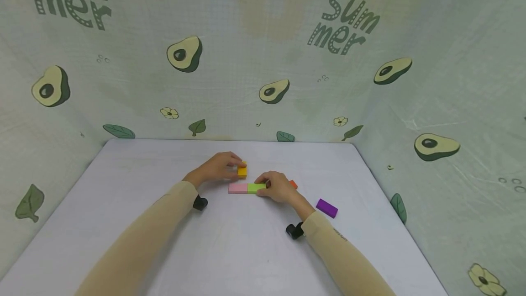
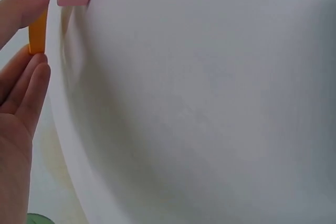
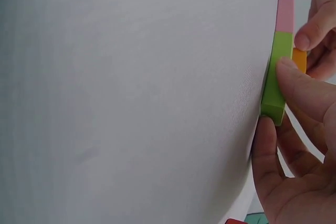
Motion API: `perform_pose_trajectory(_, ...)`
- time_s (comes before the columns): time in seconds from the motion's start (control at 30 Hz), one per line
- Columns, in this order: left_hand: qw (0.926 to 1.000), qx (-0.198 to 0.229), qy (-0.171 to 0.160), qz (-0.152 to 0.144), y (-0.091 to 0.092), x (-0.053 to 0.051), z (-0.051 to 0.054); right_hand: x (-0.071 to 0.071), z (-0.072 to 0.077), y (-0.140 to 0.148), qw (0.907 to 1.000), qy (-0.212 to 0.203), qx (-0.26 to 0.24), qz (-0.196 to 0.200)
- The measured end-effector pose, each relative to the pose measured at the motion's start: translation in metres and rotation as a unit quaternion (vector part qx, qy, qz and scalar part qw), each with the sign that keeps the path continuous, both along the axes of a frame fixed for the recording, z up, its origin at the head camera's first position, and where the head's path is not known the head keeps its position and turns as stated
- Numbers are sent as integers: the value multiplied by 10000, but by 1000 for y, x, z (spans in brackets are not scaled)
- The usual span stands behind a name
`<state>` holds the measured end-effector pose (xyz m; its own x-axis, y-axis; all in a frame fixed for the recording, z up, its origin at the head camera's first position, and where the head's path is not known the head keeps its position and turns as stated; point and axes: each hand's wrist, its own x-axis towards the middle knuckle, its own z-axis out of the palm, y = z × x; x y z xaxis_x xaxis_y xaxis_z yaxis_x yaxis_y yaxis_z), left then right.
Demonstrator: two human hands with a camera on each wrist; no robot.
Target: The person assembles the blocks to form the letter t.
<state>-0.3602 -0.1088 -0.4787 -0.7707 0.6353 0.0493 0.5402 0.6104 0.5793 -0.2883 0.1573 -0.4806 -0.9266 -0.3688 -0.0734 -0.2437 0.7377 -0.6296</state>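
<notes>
My left hand (image 1: 218, 167) pinches a yellow-orange block (image 1: 242, 172) between thumb and fingers, just behind a low row of two blocks. The row is a pink block (image 1: 238, 188) on the left and a light green block (image 1: 254, 188) on the right, end to end. Thumb and fingers of my right hand (image 1: 279, 187) grip the green block near its right end, partly covering it. In the right wrist view the green block (image 3: 279, 72) lies in line with the pink one, and the yellow-orange block (image 3: 300, 60) shows behind it.
Behind the right hand an orange-red block (image 1: 293, 184) is partly hidden. A purple block (image 1: 327, 208) lies slanted beside the right forearm. The white table (image 1: 230, 250) meets printed cloth (image 1: 230, 95) at its back and sides.
</notes>
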Motion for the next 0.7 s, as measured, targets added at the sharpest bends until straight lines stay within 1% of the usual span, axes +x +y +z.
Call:
perform_pose_trajectory(0.07, 10000, -2, -3, -36, 3, 1, 1, 0, 0, 0, 10000, 1, -18, 12)
perform_pose_trajectory(0.3, 9997, -17, -222, -104, 12, 4, 2, 2, 1, 0, 10000, 19, -41, 42)
perform_pose_trajectory(0.43, 9996, -111, -239, -100, 16, 5, 2, 1, 1, 0, 10000, 60, -3, 78)
perform_pose_trajectory(0.6, 9996, -138, -193, -181, 21, 3, 1, 2, 1, 1, 9999, 58, -11, 85)
perform_pose_trajectory(0.7, 9995, -167, -194, -171, 23, 1, -1, 1, 2, 1, 10000, 47, -16, 75)
